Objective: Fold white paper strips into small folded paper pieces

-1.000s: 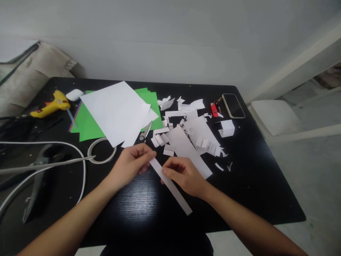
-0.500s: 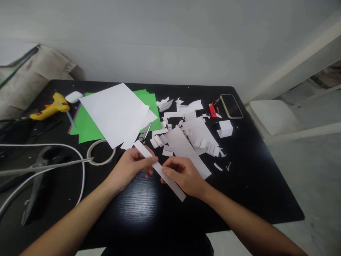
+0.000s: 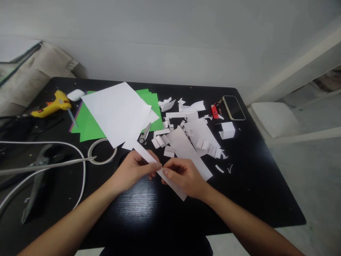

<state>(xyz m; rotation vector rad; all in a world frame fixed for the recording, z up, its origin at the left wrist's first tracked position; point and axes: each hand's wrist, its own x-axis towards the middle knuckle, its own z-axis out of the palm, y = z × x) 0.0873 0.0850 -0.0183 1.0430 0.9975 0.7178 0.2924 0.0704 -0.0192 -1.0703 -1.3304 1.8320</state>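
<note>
A narrow white paper strip (image 3: 146,154) slants across both hands above the black table (image 3: 223,209). My left hand (image 3: 134,169) pinches it near the middle, thumb on top and fingers underneath. Just beside that thumb, my right hand (image 3: 183,176) grips the same strip between thumb and fingers; its lower end sticks out below. Behind the hands lie scissors (image 3: 144,135), partly hidden by white paper. Small folded paper pieces (image 3: 160,141) and a larger white paper piece (image 3: 190,156) rest just past the right hand.
Large white sheets (image 3: 117,113) cover green sheets (image 3: 87,124). To the left are a yellow glue gun (image 3: 54,105), a tape roll (image 3: 92,156), a white cable (image 3: 83,177) and a grey-handled tool (image 3: 36,188). A red lighter (image 3: 214,111) and a phone (image 3: 233,107) lie at the right back.
My left thumb has slid along the strip toward my right hand, so the fingertips now nearly meet. The view has shifted slightly; both hands still hold the strip.
</note>
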